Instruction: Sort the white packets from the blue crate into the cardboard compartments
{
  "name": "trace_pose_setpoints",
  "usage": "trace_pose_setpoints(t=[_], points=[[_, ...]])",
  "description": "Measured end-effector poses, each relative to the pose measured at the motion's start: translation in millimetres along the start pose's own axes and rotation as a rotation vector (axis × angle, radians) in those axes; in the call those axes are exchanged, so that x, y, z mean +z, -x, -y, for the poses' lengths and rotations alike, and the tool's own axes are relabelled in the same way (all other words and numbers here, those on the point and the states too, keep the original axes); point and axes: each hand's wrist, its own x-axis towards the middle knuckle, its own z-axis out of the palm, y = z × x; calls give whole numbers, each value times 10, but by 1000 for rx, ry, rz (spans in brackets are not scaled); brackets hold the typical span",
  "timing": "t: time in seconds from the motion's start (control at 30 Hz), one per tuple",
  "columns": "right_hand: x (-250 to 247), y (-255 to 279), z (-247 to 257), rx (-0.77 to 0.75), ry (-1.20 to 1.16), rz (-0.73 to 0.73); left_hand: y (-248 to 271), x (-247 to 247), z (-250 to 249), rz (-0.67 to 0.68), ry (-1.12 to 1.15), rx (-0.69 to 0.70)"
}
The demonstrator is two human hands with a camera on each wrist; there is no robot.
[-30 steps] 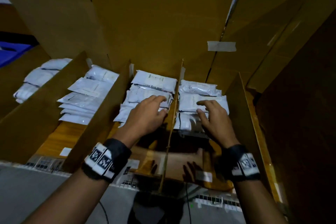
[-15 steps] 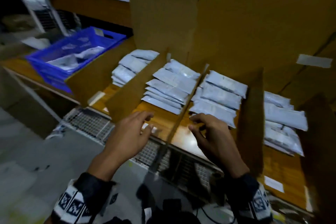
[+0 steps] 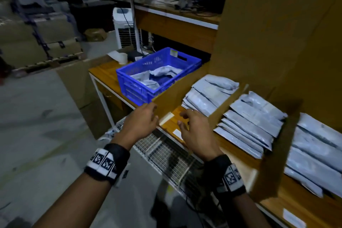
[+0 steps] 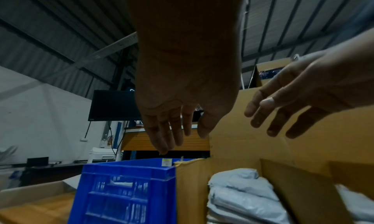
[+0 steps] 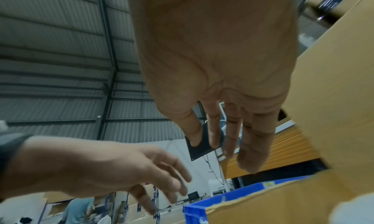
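Hands (image 3: 166,126) bare, empty; crumpled white packets (image 3: 153,77) in perforated blue crate (image 3: 129,83).

One crate, three filled compartments, two hands.

There is one blue plastic crate (image 3: 159,72) at the centre of the head view, and in it about three crumpled white packets (image 3: 162,71), though the exact number cannot be told. Right of it stand three cardboard compartments (image 3: 172,92) that show in the frame, each with one stack of flat white packets: about five in the first stack (image 3: 207,96), about six in the middle stack (image 3: 253,118), at least four in the right stack (image 3: 314,150). Two bare hands show at lower centre, one left hand (image 3: 142,122) and one right hand (image 3: 196,131), each with one black-and-white patterned wristband (image 3: 105,163). One small white cup (image 3: 123,58) stands upper left of the crate.
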Motion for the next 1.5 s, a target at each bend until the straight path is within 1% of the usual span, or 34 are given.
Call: trace_pose_setpoints(t=[0.1,0.2,0.3,0.43,0.53,0.63,0.7,0.8,0.97,1.07,1.13,1.23,1.3,1.4,1.5], points=[[372,-516,129,16,11,8,-490,-40,390,24,-66,-3],[727,-1039,166,65,26,32,-999,-16,797,114,-123,5],[1015,-1564,149,137,35,72,-1467,9,1173,199,-176,56],[1284,-2150,78,199,127,143,-2020,42,1534,248,-191,127],[1406,-2439,9,231,182,207,-2353,78,1783,259,-240,163],[1487,-2632,-84,256,267,245,-2632,90,1972,290,-289,289],[1536,-2730,-132,284,354,317,-2798,67,2077,365,-286,365],[1532,-2892,-161,346,404,417,-3065,-59,2197,539,-221,458],[1422,-3151,-92,526,470,584,-3506,-263,2292,812,-113,628],[1393,-3255,-53,587,516,644,-3753,-294,2228,919,-168,736],[1381,-3318,-28,616,530,674,-3931,-285,2173,963,-227,770],[1366,-3432,-43,635,542,717,-4224,-302,2024,986,-258,792],[1324,-3530,-114,654,539,734,-4430,-323,1895,973,-258,783],[1197,-3714,-240,656,549,740,-4765,-298,1664,908,-287,784],[1103,-3885,-418,634,552,734,-5090,-137,1420,825,-373,781]])
